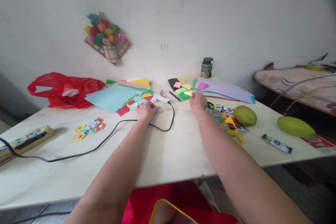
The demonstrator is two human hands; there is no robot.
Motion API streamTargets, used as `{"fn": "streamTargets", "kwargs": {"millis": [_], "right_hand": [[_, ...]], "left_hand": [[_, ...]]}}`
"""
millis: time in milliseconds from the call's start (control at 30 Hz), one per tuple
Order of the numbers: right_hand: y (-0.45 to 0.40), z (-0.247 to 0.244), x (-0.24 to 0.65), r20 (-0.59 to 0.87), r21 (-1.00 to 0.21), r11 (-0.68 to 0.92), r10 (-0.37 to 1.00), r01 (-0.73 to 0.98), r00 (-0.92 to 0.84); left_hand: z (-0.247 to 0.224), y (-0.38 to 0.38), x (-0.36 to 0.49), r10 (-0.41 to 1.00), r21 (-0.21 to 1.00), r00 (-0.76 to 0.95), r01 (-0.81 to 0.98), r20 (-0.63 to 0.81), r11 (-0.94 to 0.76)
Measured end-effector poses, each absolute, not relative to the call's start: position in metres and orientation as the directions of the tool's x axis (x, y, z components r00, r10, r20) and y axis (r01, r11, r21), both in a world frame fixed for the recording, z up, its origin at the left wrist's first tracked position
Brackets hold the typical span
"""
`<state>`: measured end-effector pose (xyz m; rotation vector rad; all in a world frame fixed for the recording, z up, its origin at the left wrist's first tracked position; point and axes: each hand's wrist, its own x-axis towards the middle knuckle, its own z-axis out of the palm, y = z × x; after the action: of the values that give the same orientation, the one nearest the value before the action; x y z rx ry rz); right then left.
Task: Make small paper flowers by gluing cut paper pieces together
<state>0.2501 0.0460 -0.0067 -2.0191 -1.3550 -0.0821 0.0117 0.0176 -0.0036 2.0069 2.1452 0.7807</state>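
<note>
"Containers?"
"Left of frame, a red plastic bag showing a pale item; upper left, a wall basket of colourful artificial flowers."
"Hands?"
"Centre: right hand at a yellow-green clay packet; left hand, fingers curled, beside a purple paper flower. Cannot tell whether either grips."

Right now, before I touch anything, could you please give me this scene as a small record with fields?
Left hand: beside a small lilac paper flower; grip unclear
Right hand: fingertips at a small yellow-green packet
Tool: white plastic glue gun with thin black cord
White table, left: crinkled red plastic bag, multicoloured paper flowers
Same table, right: two green oval fruits
</note>
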Motion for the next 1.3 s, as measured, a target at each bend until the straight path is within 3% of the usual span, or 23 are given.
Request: {"fn": "streamTargets", "kwargs": {"millis": [200,667,867,1067,1300], "right_hand": [[0.045,-0.008,0.250,0.399,-0.507,-0.238,0.787,0.828,0.470],[0.044,-0.008,0.254,0.427,-0.572,-0.231,0.735,0.787,0.526],[0.043,-0.013,0.255,0.467,-0.396,-0.173,0.807,0.902,0.360],[0.050,-0.024,0.251,0.413,-0.206,-0.158,0.880,0.966,0.232],[0.057,-0.029,0.246,0.386,-0.144,-0.170,0.898,0.975,0.213]], "left_hand": [[-0.004,0.020,0.010,0.958,0.497,-0.143,0.867,0.248,0.001],[-0.004,0.020,0.010,0.956,0.486,-0.113,0.873,0.272,-0.035],[-0.004,0.020,0.010,0.957,0.516,-0.130,0.856,0.261,-0.024],[-0.005,0.021,0.008,0.956,0.551,-0.149,0.834,0.253,-0.015],[-0.005,0.021,0.008,0.956,0.564,-0.152,0.825,0.252,-0.017]]}}
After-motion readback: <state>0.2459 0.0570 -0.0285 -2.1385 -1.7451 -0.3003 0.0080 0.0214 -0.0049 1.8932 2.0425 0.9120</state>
